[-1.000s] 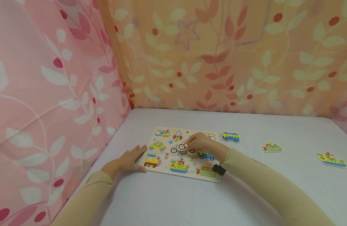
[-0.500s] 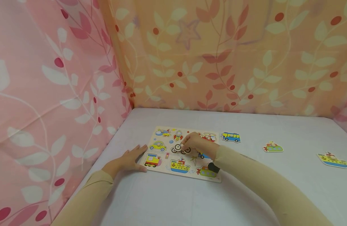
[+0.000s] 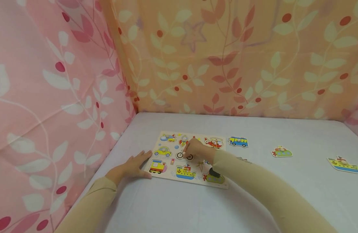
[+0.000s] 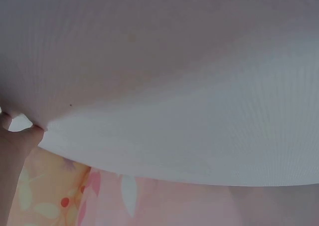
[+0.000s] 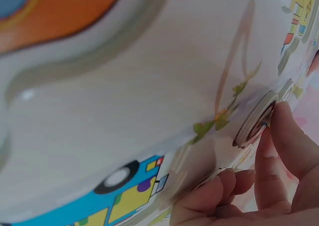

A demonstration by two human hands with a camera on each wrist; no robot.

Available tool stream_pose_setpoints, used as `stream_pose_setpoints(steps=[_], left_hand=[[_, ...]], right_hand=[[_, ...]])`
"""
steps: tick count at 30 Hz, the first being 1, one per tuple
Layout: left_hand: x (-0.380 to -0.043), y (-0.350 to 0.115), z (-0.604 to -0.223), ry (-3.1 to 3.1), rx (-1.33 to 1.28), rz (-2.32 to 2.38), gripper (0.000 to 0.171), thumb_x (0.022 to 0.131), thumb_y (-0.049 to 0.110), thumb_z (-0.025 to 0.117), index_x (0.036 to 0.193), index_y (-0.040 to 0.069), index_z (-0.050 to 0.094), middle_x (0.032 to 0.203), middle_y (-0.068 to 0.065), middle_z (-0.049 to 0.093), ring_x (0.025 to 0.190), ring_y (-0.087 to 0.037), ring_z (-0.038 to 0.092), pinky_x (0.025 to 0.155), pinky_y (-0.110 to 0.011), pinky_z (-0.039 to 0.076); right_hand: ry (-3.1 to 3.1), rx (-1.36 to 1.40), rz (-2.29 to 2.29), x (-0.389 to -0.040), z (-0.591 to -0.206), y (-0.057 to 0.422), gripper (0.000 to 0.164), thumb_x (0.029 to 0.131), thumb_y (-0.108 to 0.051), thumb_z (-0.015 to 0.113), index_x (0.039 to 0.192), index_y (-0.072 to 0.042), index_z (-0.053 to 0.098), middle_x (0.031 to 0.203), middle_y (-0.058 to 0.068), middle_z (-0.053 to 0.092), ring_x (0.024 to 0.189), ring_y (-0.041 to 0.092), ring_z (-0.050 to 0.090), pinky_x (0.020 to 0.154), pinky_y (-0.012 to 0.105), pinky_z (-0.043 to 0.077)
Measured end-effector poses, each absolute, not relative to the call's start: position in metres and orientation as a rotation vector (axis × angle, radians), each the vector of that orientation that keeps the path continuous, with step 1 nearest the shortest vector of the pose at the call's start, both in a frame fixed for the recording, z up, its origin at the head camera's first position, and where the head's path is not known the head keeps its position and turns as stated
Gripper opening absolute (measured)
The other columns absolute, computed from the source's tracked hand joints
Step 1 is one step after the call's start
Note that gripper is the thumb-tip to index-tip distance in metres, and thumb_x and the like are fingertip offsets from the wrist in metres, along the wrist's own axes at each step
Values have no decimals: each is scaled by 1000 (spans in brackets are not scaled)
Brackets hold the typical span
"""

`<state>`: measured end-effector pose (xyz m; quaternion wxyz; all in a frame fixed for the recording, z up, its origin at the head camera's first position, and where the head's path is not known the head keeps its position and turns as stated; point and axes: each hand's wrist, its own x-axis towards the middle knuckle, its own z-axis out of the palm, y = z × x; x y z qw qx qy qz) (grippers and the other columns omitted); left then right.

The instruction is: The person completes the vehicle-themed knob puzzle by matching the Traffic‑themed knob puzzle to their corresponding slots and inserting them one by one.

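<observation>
A wooden puzzle board (image 3: 173, 147) printed with vehicles lies on the table. My right hand (image 3: 197, 149) reaches over its middle and pinches a bicycle puzzle piece (image 3: 184, 156) between thumb and fingers. The piece is at the board's bicycle picture; whether it lies flush cannot be told. In the right wrist view, a wheel of the bicycle piece (image 5: 255, 121) shows its thick edge beside the thumb. My left hand (image 3: 135, 165) rests at the board's left edge with fingers spread. Only part of that hand (image 4: 22, 141) shows in the left wrist view.
On the table to the right lie a blue bus piece (image 3: 238, 141), a green submarine piece (image 3: 282, 151) and a yellow-blue ship piece (image 3: 343, 165). A pink patterned cloth (image 3: 50, 97) stands at the left, an orange one (image 3: 179, 64) behind.
My right hand has shifted left and lowered the bicycle piece, which was tilted over the board's bicycle picture and now lines up with it. The helicopter is uncovered. My left hand has stayed put.
</observation>
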<state>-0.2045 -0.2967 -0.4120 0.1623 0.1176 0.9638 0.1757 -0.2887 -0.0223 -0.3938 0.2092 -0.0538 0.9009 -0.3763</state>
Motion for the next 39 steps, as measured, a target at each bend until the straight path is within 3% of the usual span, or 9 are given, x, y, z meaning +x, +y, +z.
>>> stream_pose_setpoints(steps=[11,16,20,27,30,33,39], left_hand=[[-204,-295,-411,2755,351,518,108,73,50,80,154,5,24,159,-16,19,146,-39,7,112,-64,4],[-203,-295,-414,2755,364,517,108,73,50,80,154,5,24,159,-16,20,146,-39,8,112,-64,5],[-203,-294,-416,2766,348,512,108,73,48,82,154,5,25,159,-16,21,146,-39,9,112,-64,5],[-205,-299,-415,2782,353,494,108,72,50,81,154,7,25,159,-16,21,146,-39,9,112,-64,5],[-205,-302,-415,2782,346,496,108,72,50,81,154,7,25,159,-16,21,146,-39,8,112,-64,5],[-205,-304,-414,2779,339,504,109,72,50,81,154,7,24,159,-15,20,146,-39,8,112,-64,5],[-205,-305,-415,2779,337,498,110,72,51,81,154,7,23,160,-15,20,146,-39,7,112,-64,4]], right_hand=[[2573,-302,-987,-284,-397,-23,13,76,-8,83,76,-10,70,80,1,64,73,17,55,65,28,47],[2495,-254,-1087,-283,-395,-14,12,78,-9,81,89,-8,75,104,6,65,93,18,58,83,32,51],[2476,-265,-1164,-282,-389,-2,19,82,-10,77,101,-7,75,131,16,57,116,30,55,92,38,50],[2473,-257,-1273,-280,-370,24,24,83,-6,75,108,-3,73,143,20,47,134,38,39,101,45,44],[2432,-236,-1315,-279,-364,37,27,85,-7,73,111,-3,71,144,20,45,136,40,35,105,55,37],[2416,-224,-1327,-277,-361,53,30,88,-10,71,117,-2,68,141,19,49,130,40,42,103,63,34],[2445,-185,-1307,-274,-351,82,34,89,-13,70,121,-2,66,134,18,54,120,37,50,102,65,34]])
